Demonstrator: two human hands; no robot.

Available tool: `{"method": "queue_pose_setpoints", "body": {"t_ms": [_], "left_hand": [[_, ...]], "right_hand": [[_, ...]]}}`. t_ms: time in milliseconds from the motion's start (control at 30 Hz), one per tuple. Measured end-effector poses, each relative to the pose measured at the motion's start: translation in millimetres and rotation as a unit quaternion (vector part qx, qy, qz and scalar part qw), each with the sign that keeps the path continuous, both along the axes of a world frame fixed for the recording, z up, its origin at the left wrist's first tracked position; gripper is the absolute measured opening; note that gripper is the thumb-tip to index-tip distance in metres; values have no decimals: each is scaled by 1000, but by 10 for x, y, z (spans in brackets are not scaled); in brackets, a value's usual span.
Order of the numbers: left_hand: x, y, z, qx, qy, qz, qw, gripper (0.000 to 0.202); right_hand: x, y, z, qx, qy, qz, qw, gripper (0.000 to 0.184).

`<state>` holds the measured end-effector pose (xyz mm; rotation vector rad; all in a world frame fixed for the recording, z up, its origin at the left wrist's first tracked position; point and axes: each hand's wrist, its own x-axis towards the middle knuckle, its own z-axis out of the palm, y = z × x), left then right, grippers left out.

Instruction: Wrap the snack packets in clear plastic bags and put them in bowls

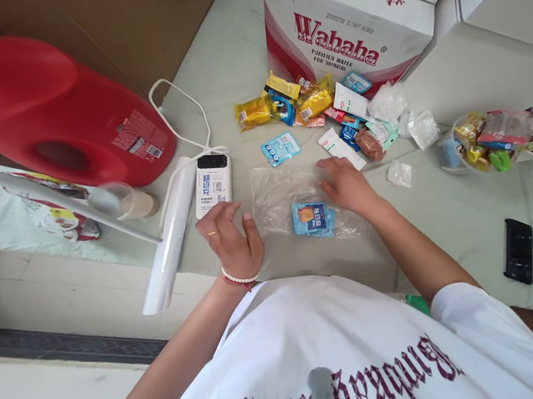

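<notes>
My left hand [232,237] rests loosely with its thumb apart and nothing in it, by the near end of a white device with a dark screen [211,184]. My right hand [345,183] lies over the right part of a clear plastic bag [270,192], fingers stretched out and holding nothing I can see. Blue snack packets [312,217] lie at the bag, partly overlapping; whether they are inside it I cannot tell. Just past my right hand is a white packet [340,147]. Another light blue packet [281,148] lies flat beyond the bag.
A pile of wrapped snacks [314,101] sits before a Wahaha carton [341,32]. Crumpled clear plastic [422,129] and a snack-filled tub [461,148] are on the right, with a black phone-like object [518,252]. A red jug [95,112] and plastic cup [122,201] stand left.
</notes>
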<state>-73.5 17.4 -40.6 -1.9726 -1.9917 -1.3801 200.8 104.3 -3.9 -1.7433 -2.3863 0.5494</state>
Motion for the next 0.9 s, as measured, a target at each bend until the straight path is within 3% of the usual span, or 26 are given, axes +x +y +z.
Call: {"method": "queue_pose_setpoints", "body": {"t_ms": [67, 133, 233, 300, 433, 533, 700, 800, 900], "left_hand": [[-35, -124, 18, 45, 49, -24, 997, 22], [-10, -223, 15, 55, 110, -129, 984, 22], [145, -219, 2, -9, 155, -299, 941, 37], [265, -118, -8, -50, 154, -331, 930, 41], [377, 84, -45, -110, 127, -315, 934, 36], [390, 110, -89, -141, 113, -307, 934, 36], [440, 79, -154, -155, 116, -275, 942, 31], [419, 98, -207, -149, 90, -248, 953, 23], [326, 116, -281, -126, 8, -195, 973, 17]], "right_hand": [[-202, 133, -71, -19, -67, 11, 998, 56], [-330, 223, -112, -37, -106, 1, 994, 56], [-371, 306, -113, -85, -94, -13, 992, 35], [-322, 334, -100, -102, -63, -9, 993, 20], [-166, 299, -69, -40, 10, 18, 999, 14], [-97, 190, 27, -13, 49, 51, 997, 15], [-138, -160, 254, 8, -12, 95, 995, 26], [-178, -460, 199, -18, -26, 196, 980, 30], [-188, -729, 0, -43, -19, 245, 968, 42]]}}
